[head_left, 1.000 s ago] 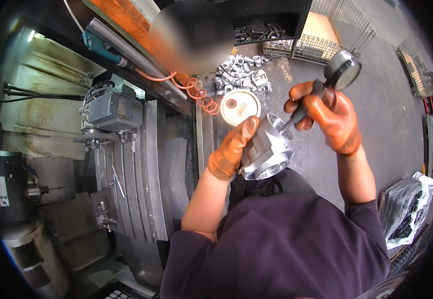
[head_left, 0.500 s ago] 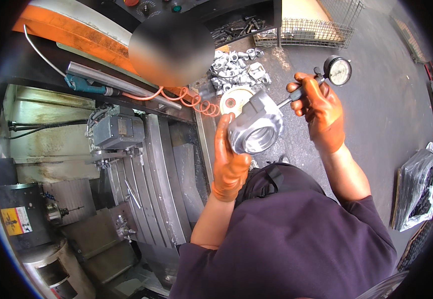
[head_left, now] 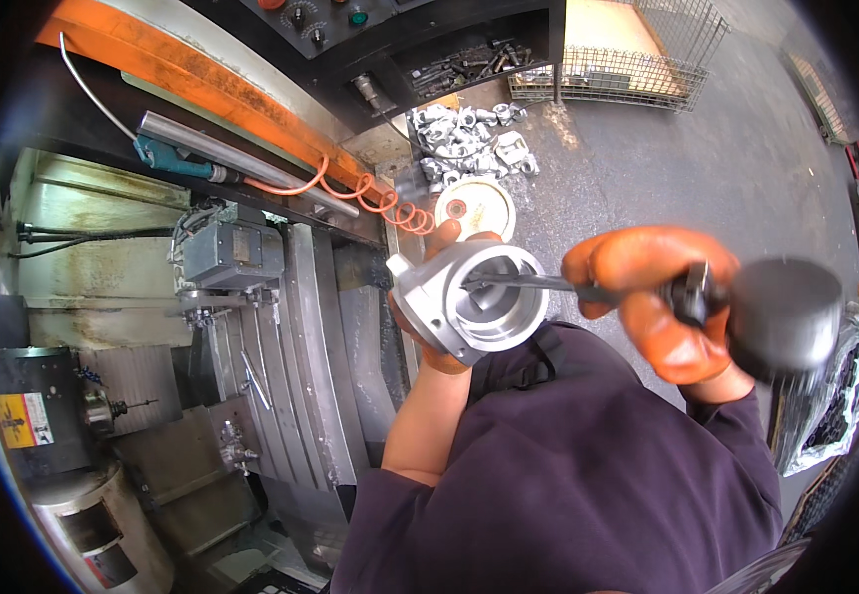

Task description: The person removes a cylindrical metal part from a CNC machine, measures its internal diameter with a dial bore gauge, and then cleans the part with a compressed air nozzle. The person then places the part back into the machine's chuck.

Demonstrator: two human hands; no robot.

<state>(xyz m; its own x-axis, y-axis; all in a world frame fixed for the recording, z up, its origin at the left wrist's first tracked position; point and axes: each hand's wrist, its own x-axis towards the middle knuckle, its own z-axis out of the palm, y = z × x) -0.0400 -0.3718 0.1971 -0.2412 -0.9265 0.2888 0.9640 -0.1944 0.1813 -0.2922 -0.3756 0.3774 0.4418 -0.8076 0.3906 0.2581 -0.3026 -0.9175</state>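
My left hand (head_left: 442, 240), in an orange glove, is closed round a silvery machined metal housing (head_left: 431, 305). The round bore of the housing faces up and to the right. In an orange glove too, my right hand (head_left: 647, 262) grips the handle of a dial bore gauge (head_left: 786, 315). The gauge's rod reaches leftward into the mouth of the bore; whether its tip touches the wall I cannot tell. Its round black dial housing is turned so that the dial's face is hidden, and it is smeared by motion.
On the left is an open machine tool with a grey metal block (head_left: 237, 252). A teal air gun (head_left: 167, 163) with an orange coiled hose lies along the orange ledge. Beyond my hands are a round cream lid (head_left: 489, 206), piled metal castings (head_left: 449, 129) and a wire basket (head_left: 627, 87).
The bore gauge has swung down toward me, and its rod has entered the housing's bore. My left hand has moved left and turned the bore upward. The dial's face has turned out of sight.
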